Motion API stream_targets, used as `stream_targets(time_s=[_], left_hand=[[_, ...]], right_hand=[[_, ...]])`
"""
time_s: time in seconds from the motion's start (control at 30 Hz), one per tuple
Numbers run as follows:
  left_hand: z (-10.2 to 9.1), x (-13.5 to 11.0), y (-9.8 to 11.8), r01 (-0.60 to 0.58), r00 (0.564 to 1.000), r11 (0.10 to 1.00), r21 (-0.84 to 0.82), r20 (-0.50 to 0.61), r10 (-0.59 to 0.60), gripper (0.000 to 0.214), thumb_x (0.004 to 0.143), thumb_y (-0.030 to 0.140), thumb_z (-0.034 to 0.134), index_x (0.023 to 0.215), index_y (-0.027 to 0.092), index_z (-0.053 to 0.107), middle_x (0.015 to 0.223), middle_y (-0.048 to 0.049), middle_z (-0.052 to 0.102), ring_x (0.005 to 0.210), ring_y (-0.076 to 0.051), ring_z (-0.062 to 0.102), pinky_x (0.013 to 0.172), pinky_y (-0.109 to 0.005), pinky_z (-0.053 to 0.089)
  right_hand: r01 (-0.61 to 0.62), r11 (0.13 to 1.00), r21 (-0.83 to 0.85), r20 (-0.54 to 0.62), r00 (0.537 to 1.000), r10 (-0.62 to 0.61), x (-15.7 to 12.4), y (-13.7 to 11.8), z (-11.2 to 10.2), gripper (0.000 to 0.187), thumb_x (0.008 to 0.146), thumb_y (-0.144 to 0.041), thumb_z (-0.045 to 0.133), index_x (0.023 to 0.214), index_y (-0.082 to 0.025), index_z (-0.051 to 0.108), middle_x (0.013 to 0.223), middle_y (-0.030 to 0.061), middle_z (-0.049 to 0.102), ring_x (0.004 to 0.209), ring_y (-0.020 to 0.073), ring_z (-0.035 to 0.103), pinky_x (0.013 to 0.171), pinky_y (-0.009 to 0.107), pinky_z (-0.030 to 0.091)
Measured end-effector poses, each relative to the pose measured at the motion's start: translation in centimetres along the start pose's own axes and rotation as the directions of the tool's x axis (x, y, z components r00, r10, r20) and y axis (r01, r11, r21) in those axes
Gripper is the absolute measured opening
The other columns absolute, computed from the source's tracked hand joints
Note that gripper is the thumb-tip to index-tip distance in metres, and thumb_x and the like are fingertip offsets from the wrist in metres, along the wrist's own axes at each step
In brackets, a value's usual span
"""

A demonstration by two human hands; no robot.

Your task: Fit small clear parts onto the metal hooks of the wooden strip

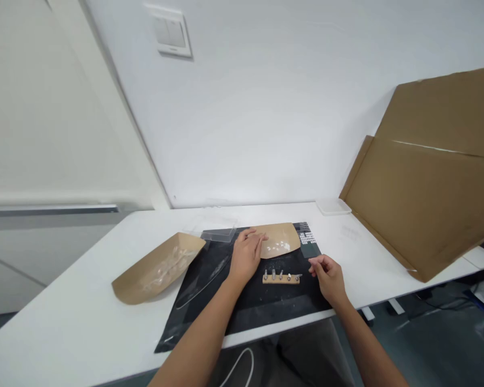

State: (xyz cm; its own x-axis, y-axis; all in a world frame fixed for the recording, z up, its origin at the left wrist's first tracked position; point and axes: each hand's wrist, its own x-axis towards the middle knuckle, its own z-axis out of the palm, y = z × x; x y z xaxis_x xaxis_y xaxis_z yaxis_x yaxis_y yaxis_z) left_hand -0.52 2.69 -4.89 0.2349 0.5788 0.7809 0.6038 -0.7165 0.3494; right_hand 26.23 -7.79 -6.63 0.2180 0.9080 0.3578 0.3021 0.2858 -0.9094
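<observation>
L hand [246, 257] open, flat, fingertips on rim of near paper tray [282, 239], on black mat [262, 312] | R hand [327, 275] half-curled just right of wood strip [281, 279], not touching; can't tell if pinching anything | count: 2 trays incl. far-left tray [157, 269], 1 strip w/ 5 metal pins, 1 clear box [220, 234]

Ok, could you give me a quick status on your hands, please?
Left hand open, touching paper tray. Right hand curled, beside wooden peg strip on black mat. Second tray lies left.

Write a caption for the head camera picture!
Left hand touching a brown paper tray, right hand beside a wooden pin strip, over a black mat.
</observation>
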Motion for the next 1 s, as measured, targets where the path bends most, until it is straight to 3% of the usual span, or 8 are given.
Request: stream_targets(time_s=[0.13, 0.23, 0.33, 0.47, 0.57, 0.7, 0.83, 1.0], left_hand=[[-0.3, 0.7, 1.1, -0.006, 0.999, 1.0, -0.03, 0.047, 0.008, 0.042, 0.106, 0.012, 0.039, 0.138, 0.023, 0.065, 0.121, -0.0079, 0.079, 0.13, -0.031, 0.061, 0.109, -0.059, 0.053], [-0.7, 1.8, 2.0, -0.045, 0.986, 0.997, -0.067, 0.155, 0.055, 0.047, 0.107, 0.017, 0.043, 0.152, 0.025, 0.053, 0.131, -0.0084, 0.075, 0.128, -0.028, 0.064, 0.11, -0.052, 0.054], [-0.3, 2.6, 2.5, -0.054, 0.976, 0.995, -0.078, 0.207, 0.07, 0.052, 0.107, 0.03, 0.053, 0.158, 0.026, 0.045, 0.142, -0.0105, 0.068, 0.132, -0.028, 0.062, 0.114, -0.05, 0.051], [1.0, 2.5, 2.3, 0.024, 0.988, 0.999, -0.028, 0.155, -0.019, 0.046, 0.106, 0.03, 0.053, 0.152, 0.023, 0.05, 0.139, -0.0142, 0.068, 0.131, -0.032, 0.062, 0.111, -0.054, 0.048], [1.2, 2.3, 2.0, 0.024, 0.989, 1.0, -0.011, 0.143, -0.022, 0.033, 0.103, 0.033, 0.063, 0.135, 0.024, 0.064, 0.125, -0.0106, 0.075, 0.119, -0.03, 0.067, 0.106, -0.052, 0.046], [0.4, 2.7, 2.4, -0.081, 0.994, 0.996, 0.031, 0.076, 0.078, 0.017, 0.103, 0.03, 0.068, 0.119, 0.025, 0.072, 0.103, -0.0038, 0.082, 0.098, -0.024, 0.073, 0.099, -0.048, 0.042], [0.0, 3.2, 3.0, -0.192, 0.98, 0.975, 0.109, 0.065, 0.185, 0.019, 0.103, 0.024, 0.069, 0.122, 0.026, 0.071, 0.093, 0.0009, 0.083, 0.091, -0.021, 0.075, 0.103, -0.048, 0.037], [-1.2, 3.2, 2.5, -0.353, 0.929, 0.925, 0.144, 0.176, 0.327, 0.033, 0.104, 0.017, 0.066, 0.137, 0.023, 0.065, 0.099, -0.0005, 0.084, 0.099, -0.021, 0.077, 0.106, -0.048, 0.032]], right_hand=[[0.044, 0.999, -0.02, 0.076, 0.996, -0.042, 1.0, -1.1, 0.2, 0.036, 0.102, -0.053, 0.061, 0.091, -0.023, 0.077, 0.077, 0.0036, 0.076, 0.072, 0.0207, 0.071, 0.071, 0.033, 0.057], [0.132, 0.99, -0.038, 0.185, 0.975, -0.123, 3.9, -3.0, 0.4, 0.041, 0.107, -0.055, 0.052, 0.1, -0.025, 0.079, 0.09, 0.0051, 0.079, 0.08, 0.0214, 0.072, 0.08, 0.036, 0.057], [0.398, 0.905, -0.151, 0.37, 0.872, -0.322, 8.0, -5.1, 1.1, 0.058, 0.113, -0.059, 0.029, 0.116, -0.027, 0.078, 0.107, 0.0079, 0.078, 0.101, 0.0242, 0.071, 0.098, 0.042, 0.052], [0.467, 0.862, -0.195, 0.475, 0.814, -0.333, 11.6, -6.1, 2.7, 0.088, 0.108, -0.067, 0.001, 0.117, -0.032, 0.081, 0.119, 0.0074, 0.073, 0.114, 0.0251, 0.067, 0.116, 0.05, 0.039], [0.466, 0.873, -0.144, 0.524, 0.784, -0.332, 11.8, -5.7, 3.7, 0.097, 0.105, -0.067, -0.009, 0.12, -0.033, 0.08, 0.138, 0.0062, 0.066, 0.132, 0.0266, 0.058, 0.124, 0.054, 0.029], [0.471, 0.877, -0.099, 0.54, 0.765, -0.35, 10.7, -4.7, 3.8, 0.097, 0.104, -0.065, -0.012, 0.127, -0.036, 0.078, 0.159, 0.0021, 0.051, 0.152, 0.0281, 0.04, 0.13, 0.056, 0.022], [0.499, 0.86, -0.104, 0.535, 0.757, -0.375, 10.3, -3.9, 3.1, 0.087, 0.105, -0.066, -0.006, 0.131, -0.043, 0.075, 0.17, -0.0057, 0.037, 0.164, 0.03, 0.017, 0.133, 0.063, 0.008], [0.502, 0.862, -0.078, 0.574, 0.729, -0.373, 10.6, -3.9, 2.7, 0.087, 0.107, -0.065, -0.003, 0.127, -0.041, 0.078, 0.172, -0.0055, 0.036, 0.166, 0.036, 0.01, 0.131, 0.071, 0.002]])
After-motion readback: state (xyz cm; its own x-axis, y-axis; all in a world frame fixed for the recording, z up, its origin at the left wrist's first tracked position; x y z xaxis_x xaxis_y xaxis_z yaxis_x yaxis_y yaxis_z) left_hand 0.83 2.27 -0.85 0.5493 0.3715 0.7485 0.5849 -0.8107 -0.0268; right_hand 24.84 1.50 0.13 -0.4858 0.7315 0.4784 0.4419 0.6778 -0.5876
